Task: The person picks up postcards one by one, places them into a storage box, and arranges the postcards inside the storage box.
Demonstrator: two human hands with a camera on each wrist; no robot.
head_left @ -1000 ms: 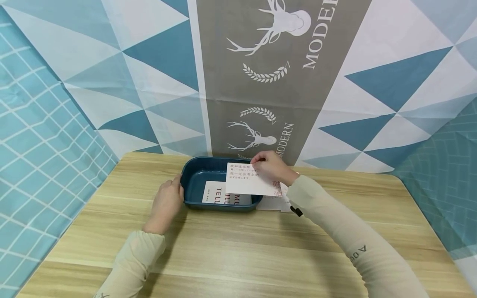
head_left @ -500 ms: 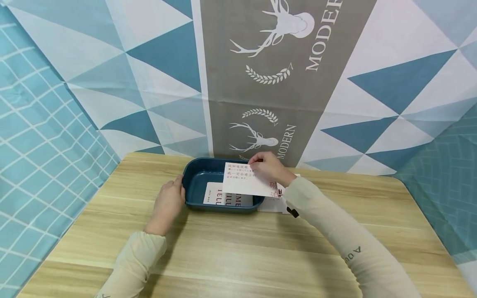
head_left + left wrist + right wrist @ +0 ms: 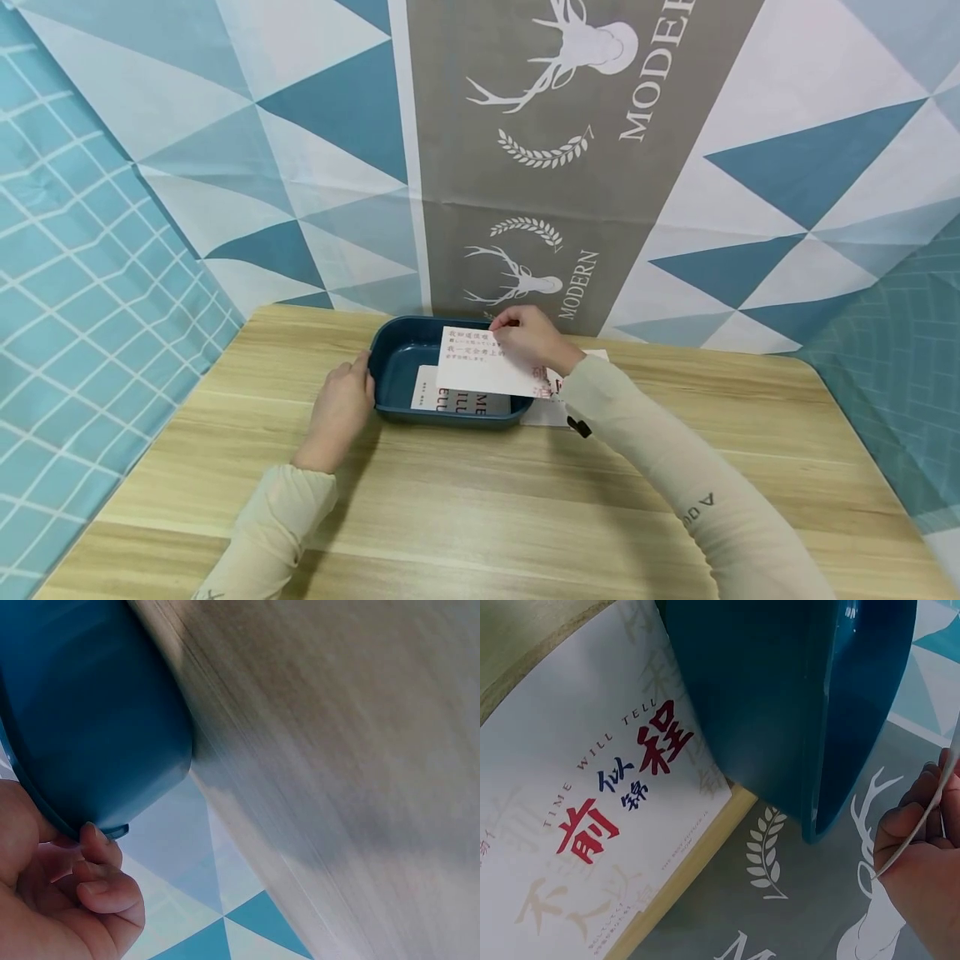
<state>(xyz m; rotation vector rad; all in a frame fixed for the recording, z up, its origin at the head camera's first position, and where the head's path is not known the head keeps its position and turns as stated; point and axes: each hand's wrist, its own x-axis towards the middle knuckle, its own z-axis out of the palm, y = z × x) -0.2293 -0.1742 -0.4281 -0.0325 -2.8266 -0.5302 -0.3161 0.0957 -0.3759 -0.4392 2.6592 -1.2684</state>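
My left hand point(image 3: 339, 414) grips the left end of a dark blue rectangular dish point(image 3: 392, 362); in the left wrist view, curled fingers point(image 3: 111, 889) hold its rim from below. With thumb and fingertips, my right hand point(image 3: 531, 340) pinches the far edge of a white card point(image 3: 468, 373) printed with red characters. That card hangs over the dish's right half. Beneath it, another printed card point(image 3: 427, 392) lies inside the dish, partly hidden. To the right of the dish, a white card with red and blue characters point(image 3: 592, 757) lies on the table.
The wood-grain table point(image 3: 480, 500) has its back edge close behind the dish. A patterned cloth point(image 3: 337, 125) with triangles and deer heads hangs behind. Blue grid cloth point(image 3: 60, 275) lines the left side. A black strap piece point(image 3: 579, 427) shows beside my right sleeve.
My right hand has moved slightly left with the card, further over the dish. More of the card lying on the table shows now. My left hand keeps its grip on the dish.
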